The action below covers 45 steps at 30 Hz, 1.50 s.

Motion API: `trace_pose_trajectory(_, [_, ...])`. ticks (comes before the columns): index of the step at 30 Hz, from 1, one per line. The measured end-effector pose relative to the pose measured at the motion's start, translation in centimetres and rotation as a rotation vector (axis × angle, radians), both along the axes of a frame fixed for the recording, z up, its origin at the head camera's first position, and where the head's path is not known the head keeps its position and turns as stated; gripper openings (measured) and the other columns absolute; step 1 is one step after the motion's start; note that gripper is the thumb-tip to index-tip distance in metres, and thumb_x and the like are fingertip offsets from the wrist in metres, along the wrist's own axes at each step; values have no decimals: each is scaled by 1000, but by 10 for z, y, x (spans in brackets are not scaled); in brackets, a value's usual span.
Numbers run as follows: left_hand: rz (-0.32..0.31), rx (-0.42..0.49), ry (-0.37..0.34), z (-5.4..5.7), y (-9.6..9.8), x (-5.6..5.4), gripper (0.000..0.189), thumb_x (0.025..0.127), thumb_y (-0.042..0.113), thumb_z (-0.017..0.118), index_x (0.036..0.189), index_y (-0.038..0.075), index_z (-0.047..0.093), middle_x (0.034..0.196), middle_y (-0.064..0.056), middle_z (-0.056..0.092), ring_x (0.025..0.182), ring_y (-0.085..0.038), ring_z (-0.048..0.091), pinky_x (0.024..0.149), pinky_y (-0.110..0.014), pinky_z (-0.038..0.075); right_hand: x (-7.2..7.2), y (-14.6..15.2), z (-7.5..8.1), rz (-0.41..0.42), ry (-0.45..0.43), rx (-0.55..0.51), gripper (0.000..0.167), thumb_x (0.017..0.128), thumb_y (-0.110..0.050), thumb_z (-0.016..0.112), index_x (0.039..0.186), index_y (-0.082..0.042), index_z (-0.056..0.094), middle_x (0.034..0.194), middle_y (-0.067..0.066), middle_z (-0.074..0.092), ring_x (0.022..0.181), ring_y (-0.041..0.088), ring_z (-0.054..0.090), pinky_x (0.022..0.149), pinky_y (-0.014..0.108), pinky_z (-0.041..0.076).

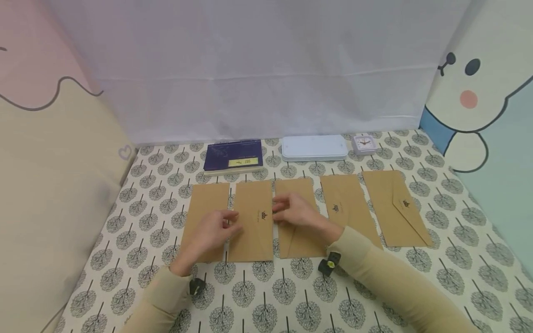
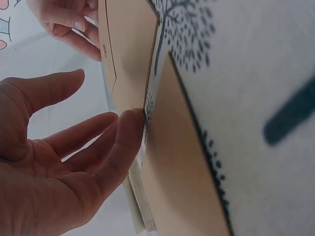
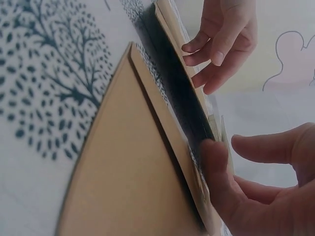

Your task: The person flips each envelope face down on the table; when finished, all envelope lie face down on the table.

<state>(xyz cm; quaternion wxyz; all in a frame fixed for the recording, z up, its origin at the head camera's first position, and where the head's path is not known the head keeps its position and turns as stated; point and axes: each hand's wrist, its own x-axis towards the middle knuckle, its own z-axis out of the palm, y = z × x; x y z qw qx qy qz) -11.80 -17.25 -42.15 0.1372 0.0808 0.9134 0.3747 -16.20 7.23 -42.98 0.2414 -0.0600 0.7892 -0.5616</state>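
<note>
Several brown kraft envelopes lie in a row on the cloth. My left hand (image 1: 213, 230) reaches over the leftmost envelope (image 1: 208, 196), its fingertips at the left edge of the second envelope (image 1: 250, 199), which bears a small black crown print. Above the third envelope (image 1: 310, 244), my right hand (image 1: 299, 210) has its fingertips at the second envelope's right edge. In the left wrist view, thumb and fingers of the left hand (image 2: 74, 162) stand apart. Thumb and fingers of the right hand (image 3: 268, 177) are likewise spread in the right wrist view, one fingertip beside the envelope's dark, shadowed side.
Two more envelopes, one crown-printed (image 1: 347, 199) and one with a slanted flap (image 1: 381, 199), lie to the right. Behind the row are a dark purple book (image 1: 233, 152), a pale blue case (image 1: 314, 147) and a small lilac clock (image 1: 364, 144). A white curtain (image 1: 266, 69) hangs behind the tree-patterned tablecloth (image 1: 243, 293).
</note>
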Motion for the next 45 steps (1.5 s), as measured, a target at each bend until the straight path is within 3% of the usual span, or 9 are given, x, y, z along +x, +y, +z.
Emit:
trace_pose_trajectory(7, [12,46,-3,-1,6,2,46,86,20,71,125,-1,59,119,-14,63,82,-15,63,65,-25,53,0,3,2,-27,-88,-123,58,78,13,65,133,7,47,108,16,62,77,27,66,66,35,56])
trace_pose_trajectory(15, [22,37,14,1,12,2,48,88,26,70,126,1,59,118,-13,63,88,-19,65,70,-29,54,-1,4,4,29,-45,-177,63,78,7,68,136,1,45,112,17,62,83,28,66,70,38,56])
trace_pose_trajectory(20, [11,43,37,2,16,2,49,90,30,66,128,0,57,114,-13,64,87,-20,65,69,-30,54,0,3,1,109,24,-146,67,77,3,73,137,-4,45,111,16,63,86,26,66,72,40,55])
trace_pose_trajectory(26, [8,67,32,3,21,1,55,93,35,62,135,1,51,114,-11,62,83,-17,64,64,-27,53,4,-1,-1,216,91,-140,62,78,3,70,136,-5,48,114,19,61,89,27,66,67,42,55])
trace_pose_trajectory(32, [-1,61,51,3,23,1,55,94,35,60,136,2,50,114,-10,63,81,-15,63,64,-26,53,5,-3,-1,251,107,-134,58,78,4,67,133,-4,50,115,20,60,89,26,66,64,43,55])
trace_pose_trajectory(39, [-24,79,53,3,25,2,55,95,36,58,138,3,49,118,-11,62,83,-17,64,67,-27,54,4,-4,0,318,141,-107,67,78,6,65,141,-5,43,116,20,59,87,25,65,65,43,55])
trace_pose_trajectory(45, [-14,84,65,1,26,2,54,95,37,58,138,4,49,122,-11,60,83,-17,64,66,-27,54,6,-7,2,364,194,-56,61,78,6,66,136,1,46,113,19,60,88,26,64,65,39,56])
